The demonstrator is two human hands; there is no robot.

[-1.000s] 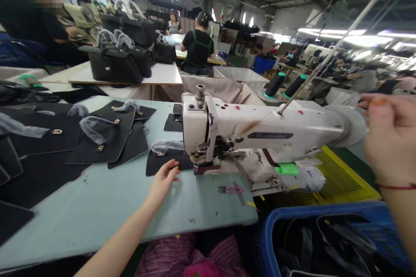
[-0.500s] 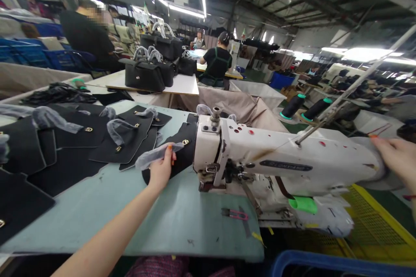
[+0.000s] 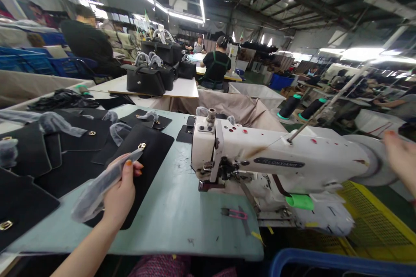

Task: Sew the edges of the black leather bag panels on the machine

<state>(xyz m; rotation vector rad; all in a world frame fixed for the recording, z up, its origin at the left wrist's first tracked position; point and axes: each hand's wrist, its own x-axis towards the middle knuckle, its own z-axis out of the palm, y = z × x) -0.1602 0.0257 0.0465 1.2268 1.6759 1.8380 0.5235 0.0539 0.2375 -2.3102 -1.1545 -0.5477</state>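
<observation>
My left hand (image 3: 121, 186) is closed around the plastic-wrapped handle (image 3: 94, 194) of a black bag panel (image 3: 152, 156), left of the sewing machine (image 3: 273, 156). A gold buckle (image 3: 141, 146) joins the handle to the panel, which lies tilted over the green tabletop (image 3: 175, 216). My right hand (image 3: 401, 158) is beside the machine's handwheel (image 3: 380, 160) at the right edge, partly cut off and blurred. Whether it touches the wheel I cannot tell. Pink thread snips (image 3: 234, 213) lie in front of the machine.
More black bag panels (image 3: 74, 169) with wrapped handles overlap on the left. Finished black bags (image 3: 144, 80) stand on a white table behind. Two black thread cones (image 3: 289, 106) stand beyond the machine. A yellow crate (image 3: 380, 220) and a blue bin rim (image 3: 341, 259) are at lower right.
My left hand has drawn the bag panel from beside the machine head toward the left and nearer to me. My right hand has shifted slightly right, staying near the handwheel.
</observation>
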